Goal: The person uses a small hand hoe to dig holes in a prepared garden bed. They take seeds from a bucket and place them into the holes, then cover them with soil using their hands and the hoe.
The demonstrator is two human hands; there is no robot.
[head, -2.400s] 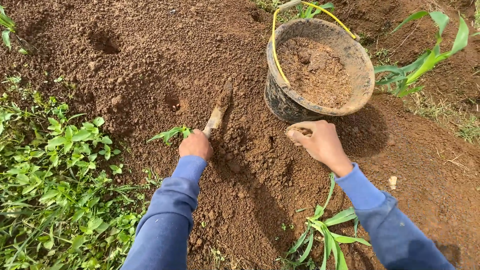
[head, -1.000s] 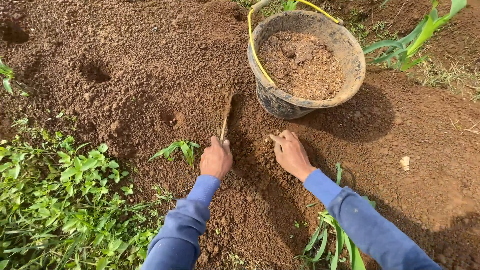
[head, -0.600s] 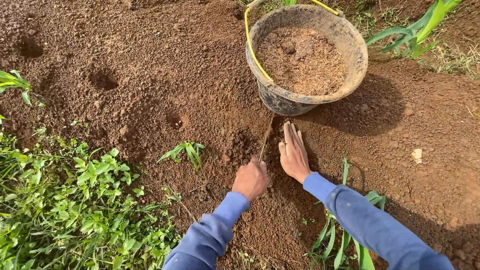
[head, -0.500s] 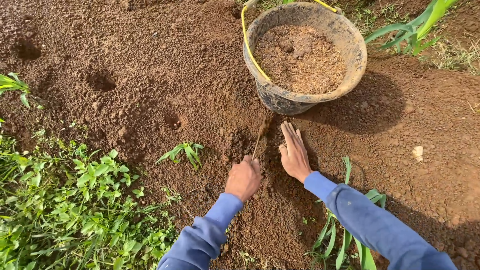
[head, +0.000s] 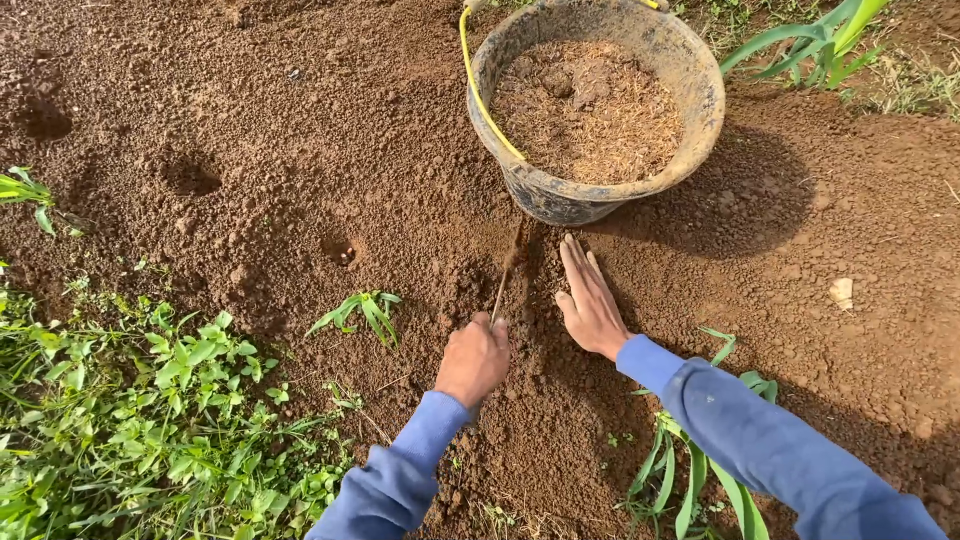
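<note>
Bucket [head: 690, 130] holds brown fibrous compost [head: 590, 110]; trowel [head: 505, 275] beside.

Far of the right hand [head: 592, 305], the round dirty bucket of brown fibre [head: 598, 105] blocks the way. Open brown soil [head: 300, 120] lies left; green weeds [head: 150, 400] crowd the near left.

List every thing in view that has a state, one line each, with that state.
Bucket: upright on the soil, filled with dry brown material.
Stick tool: gripped, its tip dug into the soil.
Left hand: closed around the stick tool.
Right hand: open, flat on the soil beside the tool.
Holes: open in the soil.
</note>
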